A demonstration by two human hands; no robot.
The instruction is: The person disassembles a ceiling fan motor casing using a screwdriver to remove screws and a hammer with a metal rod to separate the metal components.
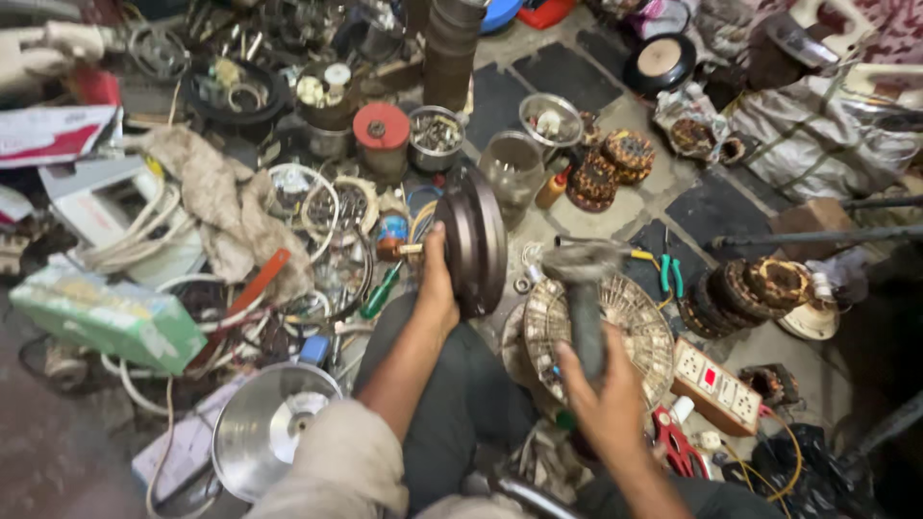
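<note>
My left hand point(437, 284) grips the rim of a dark round fan motor housing point(473, 240) and holds it on edge above my knee. My right hand point(604, 389) is closed around the handle of a hammer point(580, 288), whose grey head is blurred just right of the housing. Beneath the hammer lies a round wire fan grille point(635, 322). A green-handled screwdriver point(382, 290) rests on the floor left of my left hand.
Copper-wound stators point(745, 288) lie at the right, with a white and orange power strip point(716, 384) and red pliers point(673, 444) near my right knee. A shiny metal dome point(269, 428), a green box point(106, 317), rags, cans and jars crowd the left and back.
</note>
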